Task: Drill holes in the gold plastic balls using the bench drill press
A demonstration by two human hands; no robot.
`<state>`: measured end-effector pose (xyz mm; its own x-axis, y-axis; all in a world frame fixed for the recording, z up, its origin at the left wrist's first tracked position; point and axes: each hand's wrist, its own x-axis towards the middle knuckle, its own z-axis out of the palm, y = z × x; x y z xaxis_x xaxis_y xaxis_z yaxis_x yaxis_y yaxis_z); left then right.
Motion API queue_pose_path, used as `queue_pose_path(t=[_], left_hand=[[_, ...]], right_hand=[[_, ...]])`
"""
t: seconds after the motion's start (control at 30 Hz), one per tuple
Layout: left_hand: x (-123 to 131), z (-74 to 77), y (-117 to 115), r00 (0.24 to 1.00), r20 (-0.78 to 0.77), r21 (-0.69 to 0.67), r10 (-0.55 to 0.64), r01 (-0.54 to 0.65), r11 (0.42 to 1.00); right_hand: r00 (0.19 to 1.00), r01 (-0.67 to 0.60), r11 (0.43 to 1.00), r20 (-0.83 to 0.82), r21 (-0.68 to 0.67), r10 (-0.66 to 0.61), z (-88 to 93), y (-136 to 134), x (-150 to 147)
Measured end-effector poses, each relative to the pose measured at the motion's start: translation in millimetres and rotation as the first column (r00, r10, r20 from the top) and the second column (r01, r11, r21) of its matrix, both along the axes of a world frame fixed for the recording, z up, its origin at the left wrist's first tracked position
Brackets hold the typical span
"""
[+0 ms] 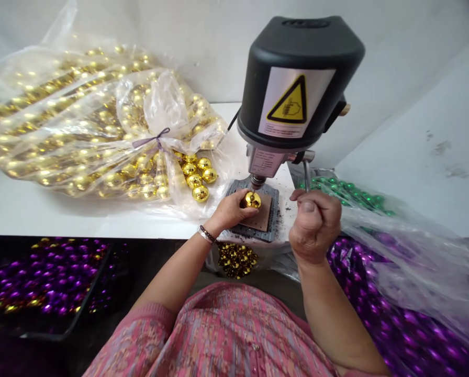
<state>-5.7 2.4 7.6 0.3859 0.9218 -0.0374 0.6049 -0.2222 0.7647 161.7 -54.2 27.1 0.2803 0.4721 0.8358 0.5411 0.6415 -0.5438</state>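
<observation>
My left hand (232,212) pinches a shiny gold ball (253,200) between thumb and fingers, just under the chuck (257,181) of a black drill press (301,78). Beneath the ball lies a brown board (264,214) on the grey metal base (272,230) of the press. Whether the bit touches the ball I cannot tell. On the right side, my right hand (315,225) is closed around the feed lever (306,175), whose lower end is hidden in the fist. Dark shavings are scattered beside the base.
A large clear bag of gold balls (81,136) lies at the left, with several loose gold balls (200,193) at its mouth. More gold balls (237,260) sit below the table edge. Purple balls (49,283) fill a black crate; bagged green (348,191) and purple balls (391,309) lie right.
</observation>
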Motion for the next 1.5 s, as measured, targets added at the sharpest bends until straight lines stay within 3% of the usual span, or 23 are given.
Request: queue_pose_path(t=[0.13, 0.2, 0.27, 0.37, 0.47, 0.53, 0.67, 0.73, 0.77, 0.83, 0.87, 0.93, 1.03, 1.1, 1.2, 1.33, 1.5], left_hand=[[-1.2, -2.7, 0.0, 1.0, 0.011, -0.006, 0.001, -0.001, 1.0], [-1.2, -5.0, 0.6, 1.0, 0.006, -0.001, -0.002, 0.002, 1.0], [-0.8, -7.0, 1.4, 1.0, 0.002, 0.005, -0.006, 0.006, 1.0], [-0.6, -7.3, 0.3, 1.0, 0.004, 0.012, 0.003, -0.003, 1.0], [-6.1, -3.1, -7.1, 1.0, 0.017, 0.014, 0.008, -0.008, 1.0], [-14.5, 1.0, -15.7, 0.999, 0.023, -0.012, -0.025, 0.025, 1.0], [-38.0, 6.3, -32.0, 0.963, 0.037, -0.097, -0.265, 0.268, 0.959], [-49.5, 6.3, -33.4, 0.951, 0.035, -0.12, -0.308, 0.31, 0.943], [-54.8, 5.6, -31.6, 0.963, 0.025, -0.11, -0.267, 0.269, 0.957], [-65.2, 3.0, -23.2, 0.997, -0.028, -0.016, -0.076, 0.075, 0.997], [-70.5, 1.2, -17.4, 0.996, -0.067, 0.071, 0.05, -0.046, 0.996], [-81.3, -2.9, -4.7, 0.951, -0.171, 0.27, 0.258, -0.206, 0.941], [-96.6, -8.6, 9.7, 0.877, -0.384, 0.391, 0.288, -0.128, 0.911], [-104.4, -11.8, 14.3, 0.832, -0.503, 0.372, 0.234, -0.035, 0.927], [-111.0, -15.7, 16.2, 0.8, -0.564, 0.341, 0.205, 0.0, 0.94], [-111.0, -16.8, 14.8, 0.861, -0.46, 0.337, 0.218, -0.058, 0.94], [-96.5, -9.4, 8.2, 0.981, -0.075, 0.182, 0.182, -0.166, 0.969]], right_hand=[[0.999, -0.044, 0.999, 0.005, 0.03, 0.043, -16.1, 5.5, 1.5], [0.998, -0.055, 0.998, 0.012, 0.032, 0.055, -13.4, 3.4, 0.4], [1.0, -0.017, 1.0, -0.018, 0.006, 0.017, 2.0, -0.9, -2.6], [0.989, 0.114, 0.988, -0.081, -0.101, -0.123, 42.9, -5.4, -8.0], [0.977, 0.079, 0.981, -0.184, -0.174, -0.112, 79.3, -2.9, -9.8], [0.966, 0.046, 0.979, -0.239, -0.199, -0.094, 90.3, 0.3, -9.1], [0.965, 0.034, 0.978, -0.247, -0.207, -0.085, 87.7, 1.4, -8.1], [0.966, 0.036, 0.979, -0.243, -0.203, -0.086, 83.9, -0.4, -8.6], [0.967, 0.041, 0.979, -0.238, -0.199, -0.089, 82.6, -1.5, -8.9], [0.97, 0.055, 0.979, -0.223, -0.195, -0.098, 81.1, -3.6, -9.5], [0.972, 0.062, 0.978, -0.211, -0.198, -0.104, 80.7, -4.6, -9.7], [0.976, 0.067, 0.975, -0.188, -0.212, -0.108, 79.8, -6.3, -9.7], [0.983, 0.048, 0.974, -0.164, -0.221, -0.086, 77.1, -7.9, -8.9], [0.986, 0.043, 0.977, -0.151, -0.21, -0.076, 75.0, -8.3, -8.0], [0.99, 0.045, 0.977, -0.121, -0.206, -0.071, 72.7, -8.5, -6.3], [0.994, 0.058, 0.979, -0.077, -0.194, -0.074, 71.2, -9.3, -4.3], [0.994, 0.065, 0.98, -0.079, -0.186, -0.081, 68.9, -10.3, -5.1]])
